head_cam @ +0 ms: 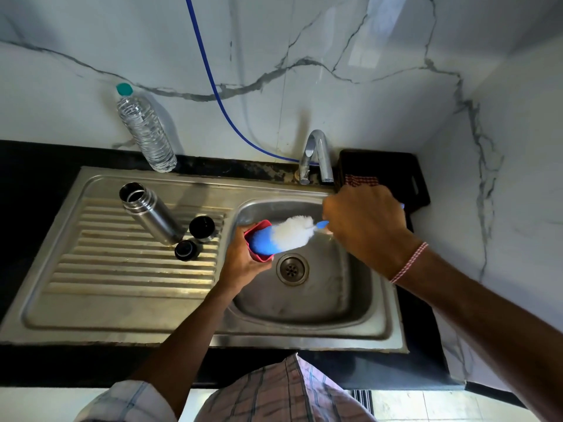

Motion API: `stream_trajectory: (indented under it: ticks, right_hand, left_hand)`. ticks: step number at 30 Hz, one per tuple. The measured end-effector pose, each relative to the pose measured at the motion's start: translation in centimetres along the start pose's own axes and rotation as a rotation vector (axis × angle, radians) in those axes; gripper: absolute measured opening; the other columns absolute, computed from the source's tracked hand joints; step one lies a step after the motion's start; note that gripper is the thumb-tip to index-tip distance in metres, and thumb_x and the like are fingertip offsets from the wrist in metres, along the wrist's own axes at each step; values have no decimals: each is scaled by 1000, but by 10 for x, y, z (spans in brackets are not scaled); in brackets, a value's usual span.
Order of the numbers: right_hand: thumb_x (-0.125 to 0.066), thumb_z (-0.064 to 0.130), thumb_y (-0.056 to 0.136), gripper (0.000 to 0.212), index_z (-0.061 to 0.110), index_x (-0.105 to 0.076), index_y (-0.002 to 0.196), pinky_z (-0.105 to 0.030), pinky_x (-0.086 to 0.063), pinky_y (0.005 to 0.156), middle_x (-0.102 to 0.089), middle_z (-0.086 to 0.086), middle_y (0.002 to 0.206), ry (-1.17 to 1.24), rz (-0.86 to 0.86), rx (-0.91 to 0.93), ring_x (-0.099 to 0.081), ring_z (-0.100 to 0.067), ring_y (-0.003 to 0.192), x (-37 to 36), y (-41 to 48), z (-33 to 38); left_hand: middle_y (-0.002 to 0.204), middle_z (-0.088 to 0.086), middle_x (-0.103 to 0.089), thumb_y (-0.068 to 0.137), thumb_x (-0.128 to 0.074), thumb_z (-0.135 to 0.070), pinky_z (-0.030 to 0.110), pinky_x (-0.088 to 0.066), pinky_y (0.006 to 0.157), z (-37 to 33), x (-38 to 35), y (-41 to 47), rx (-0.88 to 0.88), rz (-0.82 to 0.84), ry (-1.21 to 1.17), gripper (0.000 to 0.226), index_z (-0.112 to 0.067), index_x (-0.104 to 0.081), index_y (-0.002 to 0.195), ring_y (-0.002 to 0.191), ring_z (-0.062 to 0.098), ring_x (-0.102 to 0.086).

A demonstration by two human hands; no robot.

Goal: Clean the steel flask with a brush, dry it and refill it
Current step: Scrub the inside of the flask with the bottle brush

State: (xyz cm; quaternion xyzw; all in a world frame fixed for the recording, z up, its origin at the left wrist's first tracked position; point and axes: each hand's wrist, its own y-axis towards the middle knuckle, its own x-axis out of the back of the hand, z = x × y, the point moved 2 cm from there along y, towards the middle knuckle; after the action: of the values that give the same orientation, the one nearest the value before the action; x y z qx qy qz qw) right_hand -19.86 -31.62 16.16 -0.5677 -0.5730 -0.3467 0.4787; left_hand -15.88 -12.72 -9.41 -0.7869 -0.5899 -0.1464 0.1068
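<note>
Brush (286,236): blue tip, white bristles. Cup (261,256): pink-red. Flask (154,214): steel grey. Bottle cap (124,89): teal. Wall (335,41): white, grey veins. Hose (213,83): blue.

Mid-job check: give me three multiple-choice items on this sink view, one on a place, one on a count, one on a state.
1. The flask stands: A in the basin; B on the drainboard; C on the tray.
2. Count of black caps beside it: A one; B two; C three.
3. The flask is: A open; B capped; C lying down.
Key: B, its base rests on the ribs; B, two lie right of it; A, its mouth is bare.
</note>
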Motion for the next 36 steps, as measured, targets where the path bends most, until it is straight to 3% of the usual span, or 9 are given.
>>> stream_trajectory:
  ticks: [3,9,13,16,19,21,23,32,36]
  right_hand:
    - [-61,30,95,15,28,-71,106,-33,-52,74,-68,4,88,35,-34,-69,-67,-21,82,4,-4,-15]
    - [-56,27,94,12,26,-68,96,-31,-35,64,-66,2,86,-30,-132,-16,-68,-25,81,3,-20,-14]
    - [-84,8,54,25,15,-61,55,-27,-26,49,-53,-6,49,-17,-175,43,-55,-31,41,-7,-24,5]
    - [-86,7,45,26,13,-61,51,-26,-23,48,-52,-7,44,19,-185,53,-52,-31,36,-22,-22,12]
    - [-86,16,56,21,17,-66,60,-27,-24,49,-59,-4,53,-24,-117,44,-59,-27,45,-32,-17,14]
    - [-72,24,85,5,20,-70,87,-30,-32,57,-68,-4,79,3,-89,48,-67,-25,70,-40,-15,9]
    - [-57,27,98,14,22,-68,105,-31,-37,65,-69,-3,96,45,-32,30,-68,-26,87,-37,-14,1]
    - [-62,34,93,14,32,-73,102,-32,-48,71,-68,5,89,-17,-25,-92,-68,-23,83,16,-26,-31]
    - [-55,25,96,17,28,-69,105,-33,-42,71,-61,3,86,10,-33,-61,-67,-26,90,19,-27,-17]
  left_hand:
    - [126,-5,-60,62,-97,-7,16,-54,93,3,1,-2,41,2,17,92,-19,-45,137,120,5,-60]
    - [128,2,-62,62,-97,-12,18,-55,94,9,-5,-4,70,16,29,95,-12,-44,140,123,14,-61]
    - [130,-2,-61,57,-92,-37,39,-56,101,8,-9,-1,64,21,38,95,-19,-46,139,125,12,-60]
    - [129,-7,-62,58,-92,-35,32,-53,103,4,-12,1,53,49,49,90,-22,-49,135,124,4,-59]
    - [128,-12,-61,58,-93,-35,25,-51,103,0,-14,2,43,65,67,88,-23,-49,133,123,-2,-57]
    - [133,-9,-62,58,-91,-40,29,-52,105,2,-14,2,45,78,60,89,-24,-49,135,127,5,-57]
    - [135,-8,-61,58,-90,-44,26,-51,104,3,-13,1,39,96,78,91,-25,-48,136,129,7,-57]
    - [129,-5,-59,56,-93,-44,33,-55,102,7,-7,1,41,129,157,96,-25,-42,134,124,11,-58]
    - [127,-6,-58,59,-100,-28,15,-52,95,-1,-11,3,19,99,142,91,-28,-42,130,122,10,-57]
